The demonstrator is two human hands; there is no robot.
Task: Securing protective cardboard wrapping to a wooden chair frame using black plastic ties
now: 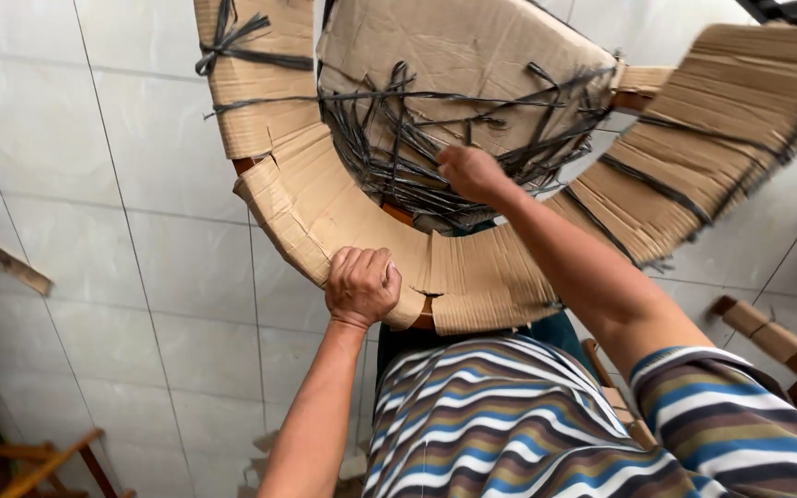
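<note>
We grip the curved cardboard-wrapped frame with our left hand, fist closed over its near rim, just ahead of our chest. Our right hand lies farther out, fingers curled into the dark strapping at the wrapped seat. The arc's long sweep runs left to right. Plain brown cardboard; no labels show.

Your left hand grips the cardboard-wrapped chair frame at 6 o'clock. Your right hand pinches the black straps near centre.
</note>
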